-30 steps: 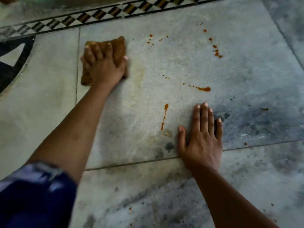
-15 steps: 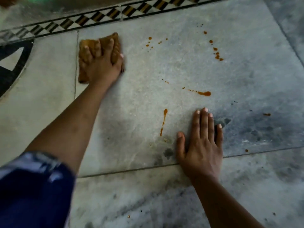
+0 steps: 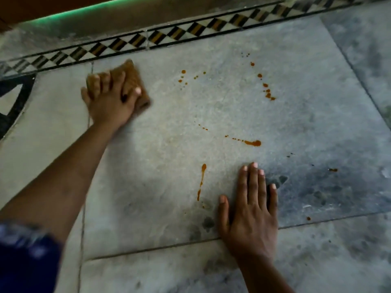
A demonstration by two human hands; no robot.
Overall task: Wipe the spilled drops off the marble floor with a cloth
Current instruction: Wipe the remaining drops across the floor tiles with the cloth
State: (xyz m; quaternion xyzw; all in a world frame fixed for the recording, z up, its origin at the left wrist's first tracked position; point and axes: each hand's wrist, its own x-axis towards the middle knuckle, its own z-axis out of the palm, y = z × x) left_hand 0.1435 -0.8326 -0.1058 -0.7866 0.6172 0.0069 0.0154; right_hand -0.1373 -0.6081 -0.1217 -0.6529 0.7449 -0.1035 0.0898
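Cloth (image 3: 134,79): brown folded pad, on the marble floor (image 3: 165,149) at the far left of the big pale slab, its left edge over the joint between slabs, just short of the checked border (image 3: 135,41). Against half a second ago: sits a touch nearer the closest drops, more of it showing past the thumb side; edges blurred. One corner points away at the border, the right edge slants back toward the person. About as wide as long where visible; the hand hides the middle, so no long axis can be told.

Left hand (image 3: 110,102): on top of the cloth, fingers spread over it, thumb laid across the right part, pressing down rather than wrapped round it. Arm reaches in from a blue sleeve (image 3: 25,261).

Drops (image 3: 252,143): orange-brown, scattered right of the cloth and apart from it; layout as before. A thin streak (image 3: 202,174) lies nearest the right hand.

Right hand (image 3: 251,212): palm flat on the floor, fingers straight and close, holding nothing, across the near slab joint; same place as before.

Green light strip (image 3: 84,10): beyond the border, newly in sight.
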